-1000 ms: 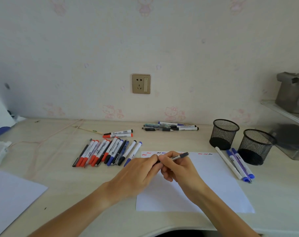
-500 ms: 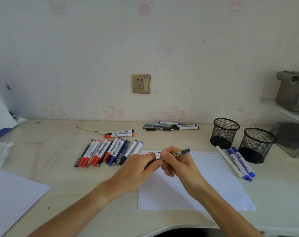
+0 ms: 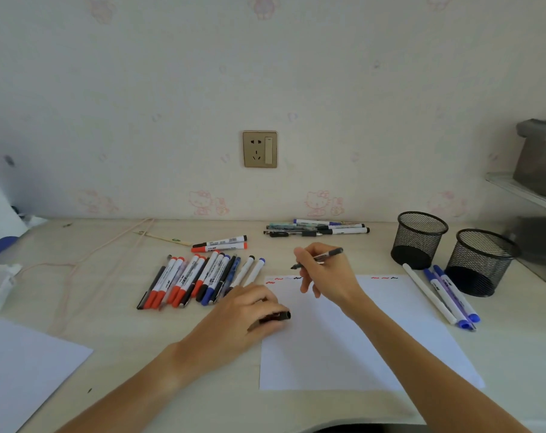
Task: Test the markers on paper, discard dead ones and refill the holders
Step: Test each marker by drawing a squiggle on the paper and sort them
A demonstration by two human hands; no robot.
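Two hands busy: right hand (image 3: 324,276) pinches the light, stiff marker (image 3: 320,257) mid-barrel; left hand (image 3: 249,310) grips its cap (image 3: 276,317).

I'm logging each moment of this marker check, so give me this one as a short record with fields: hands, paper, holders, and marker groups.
right hand: right hand holds an uncapped black pen, tip above the paper's top edge
left hand: left hand holds the black cap at the paper's left edge
paper: white sheet with red, blue and black squiggles along the top
holders: two black mesh holders, no markers in them
untested row: red, blue and black markers left of the sheet
by holders: three pens lying on the desk
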